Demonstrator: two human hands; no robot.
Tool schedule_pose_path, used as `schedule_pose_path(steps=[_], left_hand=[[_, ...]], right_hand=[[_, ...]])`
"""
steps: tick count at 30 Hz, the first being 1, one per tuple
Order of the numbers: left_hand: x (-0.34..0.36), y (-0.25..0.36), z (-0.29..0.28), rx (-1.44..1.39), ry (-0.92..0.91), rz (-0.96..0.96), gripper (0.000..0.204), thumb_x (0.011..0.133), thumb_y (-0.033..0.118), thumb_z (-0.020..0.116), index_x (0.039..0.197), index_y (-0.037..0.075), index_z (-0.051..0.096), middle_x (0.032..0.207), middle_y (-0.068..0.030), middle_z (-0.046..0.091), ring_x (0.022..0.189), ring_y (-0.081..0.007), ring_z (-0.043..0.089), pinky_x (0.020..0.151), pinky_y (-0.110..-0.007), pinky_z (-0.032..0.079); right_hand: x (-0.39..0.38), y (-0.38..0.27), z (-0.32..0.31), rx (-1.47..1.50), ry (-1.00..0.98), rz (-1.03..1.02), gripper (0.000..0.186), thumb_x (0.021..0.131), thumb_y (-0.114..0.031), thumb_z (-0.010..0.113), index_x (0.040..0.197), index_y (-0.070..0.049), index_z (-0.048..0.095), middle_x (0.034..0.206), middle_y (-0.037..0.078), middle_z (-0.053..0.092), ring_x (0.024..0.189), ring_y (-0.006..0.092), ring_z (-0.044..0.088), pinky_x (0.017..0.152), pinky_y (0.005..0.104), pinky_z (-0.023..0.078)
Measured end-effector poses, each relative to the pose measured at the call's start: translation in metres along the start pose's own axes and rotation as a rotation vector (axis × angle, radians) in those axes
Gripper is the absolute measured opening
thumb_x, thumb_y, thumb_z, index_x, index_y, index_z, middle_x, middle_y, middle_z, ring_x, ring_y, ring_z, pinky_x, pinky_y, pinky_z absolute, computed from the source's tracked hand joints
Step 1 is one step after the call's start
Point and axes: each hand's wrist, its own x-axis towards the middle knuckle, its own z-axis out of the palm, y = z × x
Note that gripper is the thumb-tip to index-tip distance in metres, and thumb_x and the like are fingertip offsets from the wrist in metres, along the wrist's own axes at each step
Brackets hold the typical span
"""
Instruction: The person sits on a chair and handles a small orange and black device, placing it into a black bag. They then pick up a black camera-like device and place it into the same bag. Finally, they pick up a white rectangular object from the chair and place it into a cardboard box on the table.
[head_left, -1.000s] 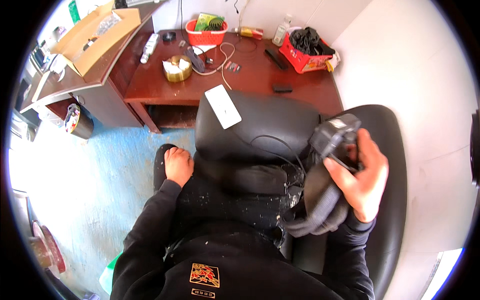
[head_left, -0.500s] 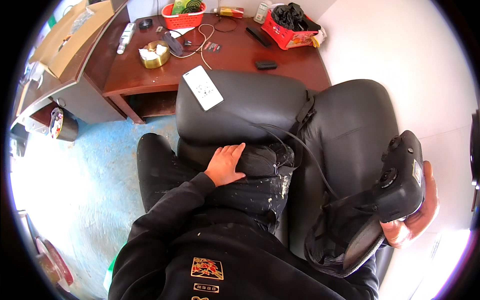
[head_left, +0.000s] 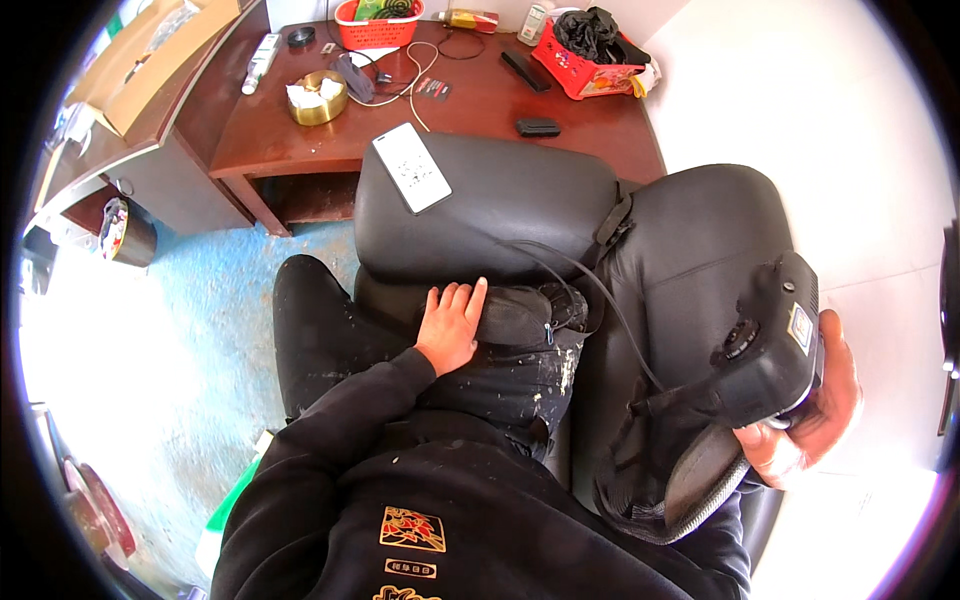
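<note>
My right hand is wrapped round a black boxy device with round lens-like parts, raised over the right side of the sofa. A wide padded strap hangs from the device toward my lap. From it a black cable runs to a black zipped pouch lying on my thigh. My left hand lies flat on my leg with its fingers stretched, the fingertips at the pouch's left end. Above it a white phone-shaped slab rests on the sofa arm.
Beyond the black sofa stands a red-brown desk with a brass bowl, two red baskets and loose cables. A cardboard box sits on the left cabinet; a waste bin stands below it. A white wall borders the right.
My right hand has moved slightly left with the device and its strap, which tilted a little. The left hand has barely shifted on my leg.
</note>
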Motion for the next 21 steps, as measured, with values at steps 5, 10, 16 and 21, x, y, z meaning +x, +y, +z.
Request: schedule_pose_path(steps=[5,10,16,21], left_hand=[[0.009,-0.014,0.007,-0.071,0.072,-0.021,0.097,0.069,0.023,0.087,0.153,0.003,0.044,0.120,-0.0130,0.060,0.116,-0.0321,0.058,0.107,-0.047,0.044],[0.008,-0.021,-0.004,-0.268,0.220,0.036,0.080,0.062,0.014,0.086,0.136,0.004,0.058,0.113,-0.0130,0.063,0.110,-0.0348,0.061,0.102,-0.047,0.046],[0.007,-0.020,-0.068,-0.370,0.369,0.048,0.070,0.060,0.007,0.082,0.127,0.001,0.063,0.109,-0.0167,0.064,0.104,-0.0387,0.062,0.094,-0.046,0.049],[-0.009,-0.028,-0.146,-0.457,0.438,-0.107,0.064,0.062,0.002,0.080,0.124,0.001,0.065,0.109,-0.0186,0.066,0.103,-0.0408,0.065,0.091,-0.044,0.053]], right_hand=[[0.008,0.006,-0.009,-0.031,-0.204,-0.089,0.113,0.071,-0.036,0.095,0.155,0.013,0.036,0.122,0.030,0.068,0.103,0.0309,0.074,0.092,0.0383,0.060],[0.007,-0.004,-0.002,-0.065,-0.074,0.076,0.116,0.068,-0.038,0.096,0.153,0.015,0.037,0.118,0.029,0.070,0.098,0.0288,0.075,0.092,0.0363,0.059],[0.004,0.000,0.007,-0.071,0.131,0.091,0.117,0.068,-0.040,0.095,0.150,0.020,0.037,0.119,0.030,0.068,0.107,0.0309,0.072,0.097,0.0390,0.056],[0.013,0.007,0.005,0.046,0.087,0.096,0.113,0.067,-0.033,0.095,0.150,0.019,0.037,0.122,0.035,0.065,0.107,0.0372,0.071,0.096,0.0464,0.058]])
